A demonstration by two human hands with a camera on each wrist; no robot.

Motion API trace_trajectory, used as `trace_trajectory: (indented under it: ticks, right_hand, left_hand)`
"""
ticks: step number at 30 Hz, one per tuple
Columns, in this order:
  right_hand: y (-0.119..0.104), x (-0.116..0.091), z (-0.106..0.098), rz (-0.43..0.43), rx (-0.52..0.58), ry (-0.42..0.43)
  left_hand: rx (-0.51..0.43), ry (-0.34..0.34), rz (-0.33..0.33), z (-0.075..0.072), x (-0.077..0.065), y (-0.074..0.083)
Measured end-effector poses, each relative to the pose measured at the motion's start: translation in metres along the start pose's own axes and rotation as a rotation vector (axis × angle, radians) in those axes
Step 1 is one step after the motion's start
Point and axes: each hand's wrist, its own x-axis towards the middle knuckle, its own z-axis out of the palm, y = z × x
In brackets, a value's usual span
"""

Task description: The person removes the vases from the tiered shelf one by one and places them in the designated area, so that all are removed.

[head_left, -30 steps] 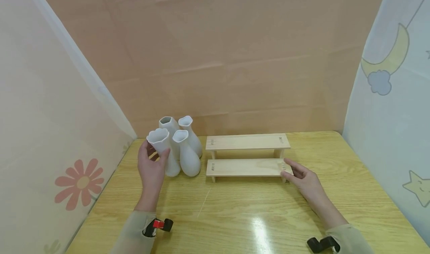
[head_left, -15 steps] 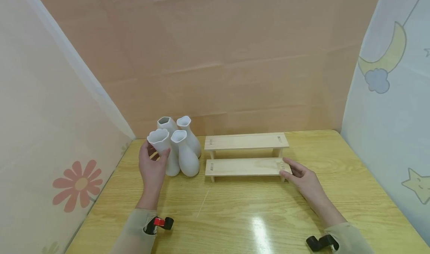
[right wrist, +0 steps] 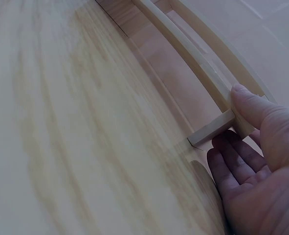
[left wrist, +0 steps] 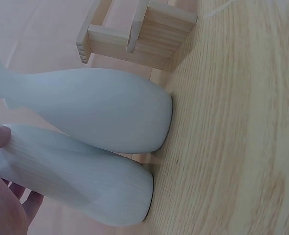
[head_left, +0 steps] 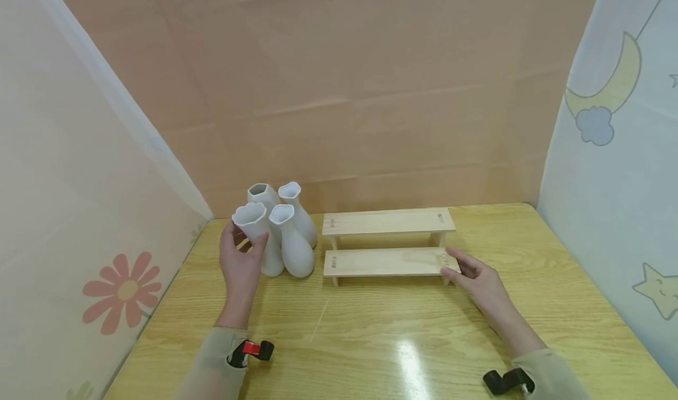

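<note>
In the head view, my left hand (head_left: 241,265) holds a white vase with a scalloped rim (head_left: 258,226), thumb on its right side and fingers round its left. The left wrist view shows this vase's base (left wrist: 129,196) on the table, with a slimmer-necked vase (left wrist: 105,107) right beside it. My right hand (head_left: 483,285) grips the right end of the lower step of a two-tier wooden stand (head_left: 389,262). From the right wrist, the thumb (right wrist: 254,106) lies on the step's edge, with curled fingers (right wrist: 237,156) beside the leg below.
Two more white vases, one with an angular mouth (head_left: 262,195) and one with a narrow neck (head_left: 302,215), stand behind the front pair. All are left of the stand on a wood-grain table (head_left: 365,335). A peach backdrop (head_left: 344,94) rises at the table's back edge.
The head view has shifted very slightly. Both hands keep their hold, and the vases and stand remain where they were.
</note>
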Motion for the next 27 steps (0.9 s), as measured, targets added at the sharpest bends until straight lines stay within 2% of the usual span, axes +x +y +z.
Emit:
trace_trajectory:
  ticks: [14, 27]
  right_hand:
    - [-0.0005, 0.0009, 0.0011, -0.014, 0.000, 0.002]
    - [-0.0035, 0.0019, 0.0008, -0.036, 0.013, -0.006]
  left_hand:
    - [-0.007, -0.018, -0.002, -0.0024, 0.0012, -0.0023]
    - [0.004, -0.065, -0.013, -0.0067, 0.0050, -0.0024]
